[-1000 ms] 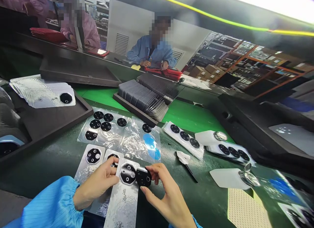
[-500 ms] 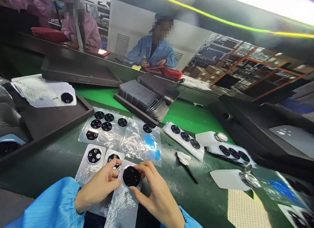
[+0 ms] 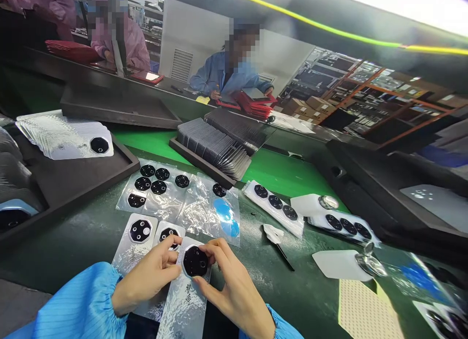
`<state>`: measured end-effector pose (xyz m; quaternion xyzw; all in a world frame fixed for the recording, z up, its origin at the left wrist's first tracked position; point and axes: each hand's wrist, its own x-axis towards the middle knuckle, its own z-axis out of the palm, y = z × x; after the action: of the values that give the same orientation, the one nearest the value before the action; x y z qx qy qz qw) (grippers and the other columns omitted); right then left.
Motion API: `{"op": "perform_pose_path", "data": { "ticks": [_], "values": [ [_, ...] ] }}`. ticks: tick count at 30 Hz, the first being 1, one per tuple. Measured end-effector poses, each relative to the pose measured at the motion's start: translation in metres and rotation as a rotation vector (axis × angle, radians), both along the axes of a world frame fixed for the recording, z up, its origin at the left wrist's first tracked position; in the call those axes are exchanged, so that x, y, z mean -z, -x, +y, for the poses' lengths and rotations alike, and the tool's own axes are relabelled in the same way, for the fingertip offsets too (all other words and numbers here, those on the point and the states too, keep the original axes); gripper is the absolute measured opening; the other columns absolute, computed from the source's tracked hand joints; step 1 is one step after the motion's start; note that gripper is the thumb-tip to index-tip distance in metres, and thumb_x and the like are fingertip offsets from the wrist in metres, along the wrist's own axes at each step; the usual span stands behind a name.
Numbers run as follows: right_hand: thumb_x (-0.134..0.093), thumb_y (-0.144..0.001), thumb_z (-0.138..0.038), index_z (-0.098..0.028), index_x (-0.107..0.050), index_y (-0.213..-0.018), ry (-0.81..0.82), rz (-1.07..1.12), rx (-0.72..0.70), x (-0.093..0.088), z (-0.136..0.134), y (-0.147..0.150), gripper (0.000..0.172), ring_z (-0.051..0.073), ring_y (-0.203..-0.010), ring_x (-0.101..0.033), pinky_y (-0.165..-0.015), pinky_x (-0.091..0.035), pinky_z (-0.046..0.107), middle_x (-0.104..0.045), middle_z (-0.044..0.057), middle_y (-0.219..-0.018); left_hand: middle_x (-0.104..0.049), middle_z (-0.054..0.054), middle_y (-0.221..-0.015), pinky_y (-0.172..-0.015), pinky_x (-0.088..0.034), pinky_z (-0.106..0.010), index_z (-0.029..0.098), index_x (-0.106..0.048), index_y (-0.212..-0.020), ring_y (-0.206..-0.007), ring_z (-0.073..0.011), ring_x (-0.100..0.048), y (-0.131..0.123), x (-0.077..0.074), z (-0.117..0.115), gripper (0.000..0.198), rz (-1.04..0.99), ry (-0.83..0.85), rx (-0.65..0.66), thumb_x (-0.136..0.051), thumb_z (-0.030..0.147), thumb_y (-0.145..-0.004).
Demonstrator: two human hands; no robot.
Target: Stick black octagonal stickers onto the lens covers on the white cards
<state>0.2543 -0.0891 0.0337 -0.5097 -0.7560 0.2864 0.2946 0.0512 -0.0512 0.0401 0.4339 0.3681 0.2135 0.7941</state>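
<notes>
A silver phone back cover (image 3: 185,305) with dark lettering lies tilted before me. At its top sits a black octagonal camera lens plate (image 3: 195,261). My left hand (image 3: 149,275) pinches the cover's left edge beside the plate. Thumb and fingers of my right hand (image 3: 234,285) close around the plate's right side; whether it is fully seated I cannot tell. Two more silver covers with black lens plates lie to the left, one back cover (image 3: 140,231) in plain view and another (image 3: 169,236) partly under my left hand.
Clear plastic film (image 3: 175,202) carrying several black lens plates lies beyond my hands. Strips of lens plates (image 3: 276,202), a black stick tool (image 3: 281,254) and white bottles (image 3: 338,265) are to the right. Behind stand a rack of dark panels (image 3: 215,144) and a tray (image 3: 84,183) of covers. A co-worker (image 3: 226,76) sits opposite.
My hands and the held cover have barely moved. Across the bench, the co-worker's hand has shifted right over the red cases.
</notes>
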Motion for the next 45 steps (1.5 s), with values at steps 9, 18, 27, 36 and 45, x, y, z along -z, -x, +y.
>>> {"op": "perform_pose_path", "data": {
  "ticks": [9,18,27,36,45],
  "values": [
    [-0.063,-0.079,-0.008,-0.022,-0.048,-0.115,0.007,-0.003,0.006,0.001,-0.002,0.000,0.041,0.017,-0.085,-0.053,-0.072,-0.050,0.031,-0.050,0.003,-0.100,-0.063,0.000,-0.083,-0.065,-0.036,-0.026,0.018,-0.042,-0.119,-0.069,-0.0129,-0.053,-0.002,0.000,0.000,0.040,-0.012,0.014,-0.006,-0.058,0.020,-0.082],
    [-0.067,-0.080,-0.008,-0.022,-0.048,-0.118,-0.006,-0.048,-0.011,-0.002,-0.001,-0.002,0.044,0.018,-0.086,-0.055,-0.072,-0.052,0.031,-0.051,0.004,-0.103,-0.063,-0.001,-0.083,-0.067,-0.039,-0.027,0.018,-0.045,-0.124,-0.072,-0.0159,-0.058,0.000,0.002,-0.002,0.042,-0.012,0.006,0.005,-0.061,0.029,-0.086],
    [-0.076,-0.081,-0.015,-0.022,-0.050,-0.117,-0.122,-0.168,0.005,-0.003,-0.001,0.001,0.046,0.018,-0.083,-0.061,-0.066,-0.056,0.030,-0.056,0.005,-0.101,-0.055,-0.007,-0.135,-0.103,-0.035,-0.034,0.027,-0.041,-0.140,-0.130,-0.0280,-0.045,0.002,0.007,-0.014,0.051,0.296,-0.078,-0.078,-0.053,0.045,-0.093],
    [-0.075,-0.082,-0.017,-0.020,-0.050,-0.113,-0.196,-0.199,0.049,-0.001,-0.004,0.011,0.040,0.018,-0.078,-0.061,-0.063,-0.055,0.030,-0.055,0.004,-0.095,-0.048,-0.008,-0.145,-0.110,-0.031,-0.035,0.024,-0.047,-0.133,-0.146,-0.0304,-0.025,-0.008,0.012,-0.022,0.054,0.285,-0.133,-0.253,-0.060,0.051,-0.088],
    [-0.068,-0.088,-0.023,-0.020,-0.051,-0.112,-0.202,-0.181,0.043,0.006,-0.001,0.010,0.030,0.016,-0.072,-0.057,-0.059,-0.053,0.029,-0.054,0.004,-0.093,-0.054,-0.007,-0.133,-0.101,-0.035,-0.033,0.024,-0.041,-0.134,-0.125,-0.0271,-0.047,-0.012,0.010,-0.018,0.043,0.351,-0.252,-0.120,-0.040,0.049,-0.099]
  ]
}}
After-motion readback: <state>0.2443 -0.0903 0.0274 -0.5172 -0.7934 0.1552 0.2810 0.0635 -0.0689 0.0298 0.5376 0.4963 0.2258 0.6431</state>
